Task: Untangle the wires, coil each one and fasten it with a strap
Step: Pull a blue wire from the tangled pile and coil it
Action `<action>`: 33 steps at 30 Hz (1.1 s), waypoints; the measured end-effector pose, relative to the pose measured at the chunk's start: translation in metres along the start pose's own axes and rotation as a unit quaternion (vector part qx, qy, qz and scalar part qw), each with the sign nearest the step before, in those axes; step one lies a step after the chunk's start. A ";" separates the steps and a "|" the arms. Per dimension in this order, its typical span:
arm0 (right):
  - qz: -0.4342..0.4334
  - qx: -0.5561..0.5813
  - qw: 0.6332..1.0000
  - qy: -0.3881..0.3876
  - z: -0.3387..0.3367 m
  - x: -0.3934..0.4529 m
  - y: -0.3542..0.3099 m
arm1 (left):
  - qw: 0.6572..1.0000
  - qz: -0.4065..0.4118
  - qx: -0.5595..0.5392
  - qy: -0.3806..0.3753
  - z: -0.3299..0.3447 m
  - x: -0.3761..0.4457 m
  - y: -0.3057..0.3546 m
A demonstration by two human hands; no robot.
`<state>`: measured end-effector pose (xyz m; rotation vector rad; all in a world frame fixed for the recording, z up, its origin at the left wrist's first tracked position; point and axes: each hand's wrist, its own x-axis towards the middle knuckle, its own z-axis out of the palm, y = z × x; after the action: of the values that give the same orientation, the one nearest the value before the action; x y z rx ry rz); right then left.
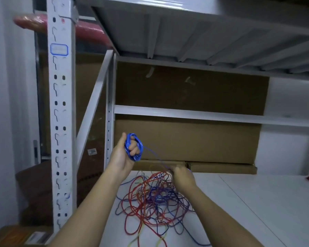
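1. the tangle (pixel 153 198) of red, blue and yellow wires lies on the white shelf (pixel 248 202); thin, limp and light, likely to snag.
2. the right hand (pixel 181 173) pinches the blue strand (pixel 154 155) above it.
3. the left hand (pixel 122 155) curls its fingers round the blue coil (pixel 134 147); best held through its loops.

I see the left hand (pixel 122 157) raised, gripping a blue wire coil (pixel 134 147) w/ fingers thru it. Right hand (pixel 183 177) pinches the blue strand (pixel 155 155) over the tangled wires (pixel 155 198) near the white shelf's (pixel 257 202) left edge.
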<state>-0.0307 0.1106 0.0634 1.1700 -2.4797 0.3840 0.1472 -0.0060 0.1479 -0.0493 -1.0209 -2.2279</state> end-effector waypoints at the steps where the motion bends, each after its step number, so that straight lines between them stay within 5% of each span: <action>1: -0.055 -0.037 0.998 -0.002 0.002 -0.008 0.000 | 1.000 0.015 0.005 0.011 0.003 0.004 0.002; 4: -0.237 -0.097 0.964 0.071 0.009 -0.031 0.003 | 0.992 0.050 0.086 0.072 0.013 0.022 -0.002; 6: -0.324 -0.114 0.929 0.142 0.008 -0.042 0.001 | 0.962 0.071 0.240 0.105 0.016 0.035 -0.015; 10: -0.380 -0.110 0.887 0.239 -0.015 -0.057 0.003 | 0.792 0.078 0.606 0.010 0.003 0.042 -0.050; 13: -0.364 -0.120 0.880 0.280 -0.036 -0.063 0.014 | 0.640 0.036 0.762 -0.093 -0.015 0.029 -0.061; 16: -0.310 -0.110 0.896 0.299 -0.049 -0.065 0.029 | 0.586 0.018 0.796 -0.148 -0.023 0.007 -0.061; 21: -0.087 0.148 0.957 0.235 -0.061 -0.065 0.023 | 0.642 0.017 0.745 -0.182 -0.021 -0.043 -0.059; 24: 0.059 0.377 0.913 0.146 -0.073 -0.056 0.011 | 0.710 -0.011 0.668 -0.222 -0.006 -0.067 -0.052; 29: 0.110 0.583 0.804 0.041 -0.078 -0.052 -0.014 | 0.859 -0.036 0.461 -0.218 0.019 -0.078 -0.035; 33: 0.122 0.561 0.818 -0.018 -0.075 -0.057 -0.020 | 0.926 -0.037 0.324 -0.189 0.030 -0.073 -0.027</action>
<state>0.0345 0.1666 0.1073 1.1486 -2.3664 2.1063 0.1801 0.0681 0.1294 -0.1528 -1.9549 -1.8701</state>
